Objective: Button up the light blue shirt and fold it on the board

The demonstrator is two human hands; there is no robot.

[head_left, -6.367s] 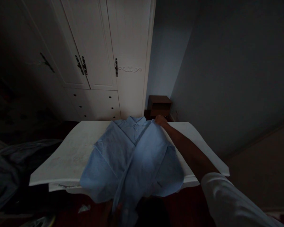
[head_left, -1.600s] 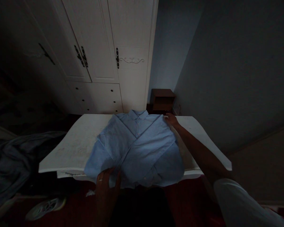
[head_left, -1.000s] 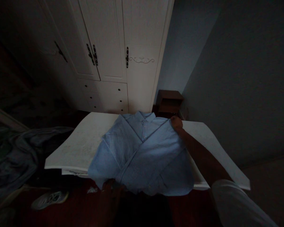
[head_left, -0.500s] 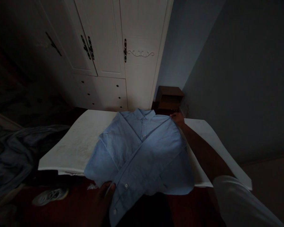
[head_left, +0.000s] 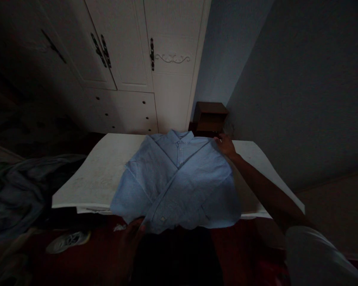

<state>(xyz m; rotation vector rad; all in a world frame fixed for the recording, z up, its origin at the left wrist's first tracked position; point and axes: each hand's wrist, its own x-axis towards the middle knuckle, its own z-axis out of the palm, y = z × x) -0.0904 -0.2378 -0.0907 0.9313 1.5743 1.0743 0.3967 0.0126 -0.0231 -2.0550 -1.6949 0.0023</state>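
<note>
A light blue button-up shirt point(head_left: 181, 186) lies front up on a white table, its collar toward the far edge. Its sleeves are folded diagonally across the front, and the lower part reaches the near edge. My left hand point(head_left: 133, 234) is closed on the shirt's fabric at the near left, by the sleeve end; its palm is in deep shadow. By the shirt's far right shoulder is my right hand point(head_left: 226, 146), fingers apart, thumb side close to the fabric. Whether it touches the cloth is hard to tell.
The white table point(head_left: 89, 174) extends on both sides of the shirt. Behind it stand a white wardrobe point(head_left: 176, 91) and a small brown cabinet point(head_left: 211, 107). Dark crumpled cloth point(head_left: 15, 190) lies at the left. A shoe point(head_left: 67, 241) rests on the red floor covering.
The sleeve end that hung toward me over the near edge is now drawn up by the table. My right hand's fingers have loosened from the shoulder. The camera view has shifted slightly.
</note>
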